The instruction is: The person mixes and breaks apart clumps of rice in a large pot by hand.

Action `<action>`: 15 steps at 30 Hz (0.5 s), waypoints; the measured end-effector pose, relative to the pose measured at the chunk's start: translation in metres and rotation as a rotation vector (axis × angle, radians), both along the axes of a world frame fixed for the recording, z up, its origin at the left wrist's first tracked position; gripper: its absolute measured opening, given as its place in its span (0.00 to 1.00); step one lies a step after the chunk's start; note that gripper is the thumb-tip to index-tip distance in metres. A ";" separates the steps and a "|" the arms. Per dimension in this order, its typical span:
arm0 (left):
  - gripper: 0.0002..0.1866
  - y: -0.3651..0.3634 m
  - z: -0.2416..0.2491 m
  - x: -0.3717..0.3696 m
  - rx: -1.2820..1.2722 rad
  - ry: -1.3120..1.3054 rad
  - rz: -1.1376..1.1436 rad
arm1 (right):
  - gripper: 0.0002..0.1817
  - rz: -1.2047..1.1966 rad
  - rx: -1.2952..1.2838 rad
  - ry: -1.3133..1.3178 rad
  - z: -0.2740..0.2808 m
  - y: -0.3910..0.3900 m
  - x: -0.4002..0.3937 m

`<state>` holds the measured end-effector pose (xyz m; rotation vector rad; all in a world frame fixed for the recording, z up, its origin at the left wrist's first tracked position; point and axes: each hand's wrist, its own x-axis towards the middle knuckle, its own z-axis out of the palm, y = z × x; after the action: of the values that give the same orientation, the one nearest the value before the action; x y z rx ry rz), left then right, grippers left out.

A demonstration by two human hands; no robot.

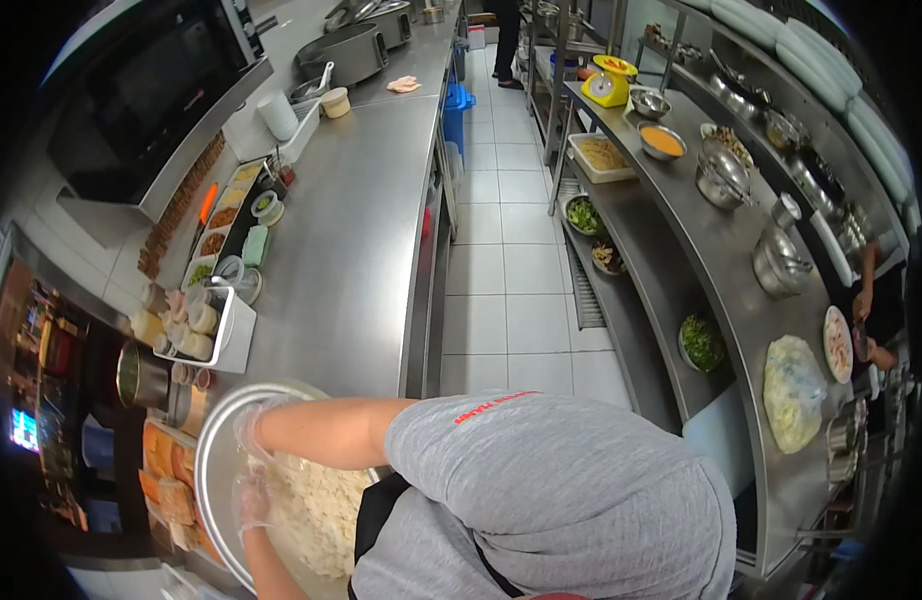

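A large metal basin point(209, 480) at the lower left holds a pale, lumpy white mixture point(326, 505). Both hands are inside the basin and wear clear plastic gloves. My right hand point(258, 428) is at the upper side, near the basin's wall, at the end of a bare forearm from a grey sleeve. Just below it, my left hand point(253, 497) is beside the mixture's left edge. The fingers of both hands are blurred under the plastic, and whether they hold anything cannot be made out.
A steel counter point(351, 220) runs away from the basin, with a white bin of bottles point(236, 335) beside it. Orange-and-white packages point(171, 480) lie left of the basin. Shelves with bowls point(661, 140) stand across the tiled aisle. Other people are partly visible at the far end and right edge.
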<state>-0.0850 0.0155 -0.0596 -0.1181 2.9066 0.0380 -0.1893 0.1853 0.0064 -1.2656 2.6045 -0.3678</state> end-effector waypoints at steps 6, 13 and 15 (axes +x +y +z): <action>0.21 -0.001 0.002 0.000 -0.188 0.182 -0.005 | 0.17 -0.028 -0.047 -0.021 -0.008 0.007 -0.009; 0.28 0.021 -0.010 0.001 0.174 0.275 -0.038 | 0.15 -0.042 0.003 0.012 -0.025 -0.016 0.002; 0.35 0.039 0.016 0.007 0.266 0.212 -0.062 | 0.15 -0.060 0.041 0.031 -0.037 -0.027 0.002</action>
<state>-0.0784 0.0540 -0.0440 0.0241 3.0784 0.4509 -0.1869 0.1580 -0.0301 -1.1923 2.6664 -0.3053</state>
